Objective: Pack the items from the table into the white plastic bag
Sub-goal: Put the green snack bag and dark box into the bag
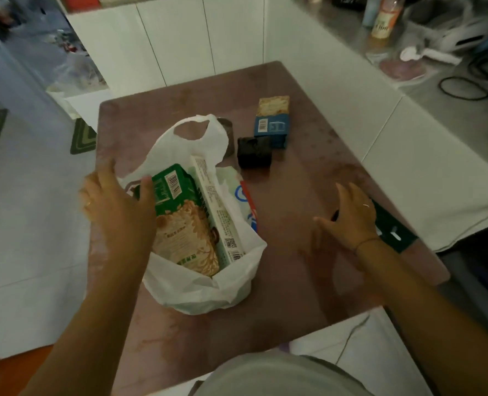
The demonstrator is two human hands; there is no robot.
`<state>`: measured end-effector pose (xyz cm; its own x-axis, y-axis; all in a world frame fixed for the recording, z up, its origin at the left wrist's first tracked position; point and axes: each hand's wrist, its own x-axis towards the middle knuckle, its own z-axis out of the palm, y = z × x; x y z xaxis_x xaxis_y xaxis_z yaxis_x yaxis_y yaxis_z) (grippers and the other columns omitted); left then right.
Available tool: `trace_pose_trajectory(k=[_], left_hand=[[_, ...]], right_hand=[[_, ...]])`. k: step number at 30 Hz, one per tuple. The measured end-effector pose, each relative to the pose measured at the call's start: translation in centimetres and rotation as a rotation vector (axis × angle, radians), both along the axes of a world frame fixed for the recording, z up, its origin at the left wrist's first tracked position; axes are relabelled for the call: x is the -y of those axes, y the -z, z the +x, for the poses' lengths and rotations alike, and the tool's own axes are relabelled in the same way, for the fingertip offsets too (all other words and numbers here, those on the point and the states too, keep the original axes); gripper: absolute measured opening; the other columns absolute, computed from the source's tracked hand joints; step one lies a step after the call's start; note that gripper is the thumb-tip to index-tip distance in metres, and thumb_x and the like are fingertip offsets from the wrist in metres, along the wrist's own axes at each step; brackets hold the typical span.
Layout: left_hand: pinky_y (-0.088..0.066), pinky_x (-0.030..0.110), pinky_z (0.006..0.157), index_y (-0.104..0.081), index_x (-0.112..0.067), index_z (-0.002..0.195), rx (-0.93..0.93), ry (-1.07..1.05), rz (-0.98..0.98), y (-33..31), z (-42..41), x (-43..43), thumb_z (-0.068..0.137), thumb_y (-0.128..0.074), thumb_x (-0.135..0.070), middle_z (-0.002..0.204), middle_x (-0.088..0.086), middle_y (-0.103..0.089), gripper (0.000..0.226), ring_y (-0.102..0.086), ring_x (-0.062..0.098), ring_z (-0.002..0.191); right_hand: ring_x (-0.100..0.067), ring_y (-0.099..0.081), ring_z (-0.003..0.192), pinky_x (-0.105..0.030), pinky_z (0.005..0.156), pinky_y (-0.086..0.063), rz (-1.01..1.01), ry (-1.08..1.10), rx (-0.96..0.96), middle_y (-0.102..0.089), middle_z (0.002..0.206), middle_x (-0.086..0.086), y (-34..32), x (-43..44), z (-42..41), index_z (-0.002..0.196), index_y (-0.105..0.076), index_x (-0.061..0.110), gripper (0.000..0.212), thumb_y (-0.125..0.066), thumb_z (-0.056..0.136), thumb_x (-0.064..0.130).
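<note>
The white plastic bag point(205, 290) stands open on the pinkish table point(308, 178). Inside it are a green biscuit pack point(180, 207), a long white box point(217, 207) and a white, blue and red packet point(245, 201). My left hand point(117, 201) grips the green pack at the bag's left side, thumb over its top. My right hand point(348, 218) hovers with fingers spread over a dark green flat pack point(394, 230) at the table's right edge. A blue biscuit pack point(273, 121), a black roll point(254, 152) and a dark tin point(228, 132) behind the bag lie further back.
A white sofa or bench point(408, 155) borders the table's right side. A grey counter point(408, 52) at the back right holds bottles, cables and clutter. White cabinets point(180, 38) stand behind the table. Green mats point(82, 135) lie on the tiled floor at left.
</note>
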<state>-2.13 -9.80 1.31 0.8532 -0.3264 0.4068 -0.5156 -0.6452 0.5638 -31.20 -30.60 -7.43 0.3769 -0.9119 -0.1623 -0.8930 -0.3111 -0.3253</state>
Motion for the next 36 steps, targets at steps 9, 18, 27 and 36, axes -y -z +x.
trace_pose_trajectory(k=[9,18,27,36], left_hand=[[-0.036,0.045,0.104,-0.049,-0.022,0.128,-0.153,0.522,0.311,-0.5,-8.0,6.9,0.088,-0.056,-0.042,0.135,0.007,-0.045,0.046,-0.04,0.026,0.124],[-0.035,0.045,0.104,-0.049,-0.02,0.129,-0.174,0.403,0.379,0.2,-6.6,5.6,0.086,-0.057,-0.043,0.134,0.008,-0.047,0.049,-0.041,0.027,0.124],[-0.018,0.052,0.109,-0.046,-0.016,0.131,0.114,0.089,0.46,-1.5,0.6,0.2,0.076,-0.072,-0.034,0.144,0.015,-0.034,0.064,-0.023,0.036,0.135],[-0.04,0.031,0.061,-0.055,-0.008,0.076,-0.209,-0.015,0.727,-1.2,6.8,1.3,0.09,-0.057,-0.026,0.075,0.007,-0.057,0.023,-0.047,0.018,0.061]], right_hand=[[-0.039,-0.031,0.134,-0.054,0.111,-0.026,0.162,0.191,-0.204,-0.023,0.151,-0.019,2.7,3.2,-5.6,0.15,0.006,0.022,0.122,-0.076,0.065,0.055],[-0.037,-0.037,0.131,-0.053,0.108,-0.032,0.161,0.032,0.202,-0.034,0.149,-0.011,-2.0,1.5,1.0,0.149,-0.01,0.026,0.113,-0.074,0.062,0.059],[-0.024,-0.052,0.116,-0.045,0.095,-0.05,0.425,-0.377,0.839,-0.045,0.133,-0.003,-13.9,-4.5,16.6,0.141,-0.02,0.031,0.098,-0.074,0.061,0.048],[-0.044,-0.022,0.137,-0.06,0.108,-0.029,0.029,-0.518,0.026,-0.012,0.153,-0.017,-8.9,-12.2,21.5,0.148,0.009,0.034,0.097,-0.044,0.077,0.073]])
